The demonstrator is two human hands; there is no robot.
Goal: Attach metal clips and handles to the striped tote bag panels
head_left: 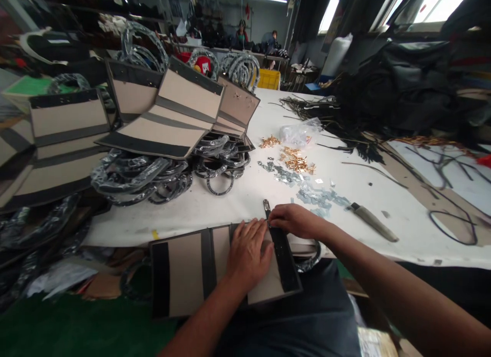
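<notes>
A beige panel with black bands (185, 275) lies across my lap and the table's front edge. My left hand (249, 252) rests flat on it with the fingers stretched out. At the panel's upper right edge, my right hand (287, 218) has its fingers pressed together over the black band; what they hold, if anything, is hidden. A short black strap with a metal end (267, 206) sticks out just beyond my right fingertips. Part of a plastic-wrapped handle (311, 260) shows under the panel's right side.
Beige and black panels (187, 101) with wrapped handles (132, 175) are piled at the left. On the white table (238, 206) lie gold-coloured pieces (297, 160), silver plates (318, 196), a plastic bag (301, 132) and a grey-handled tool (374, 222). Dark material (406, 91) is heaped at the right.
</notes>
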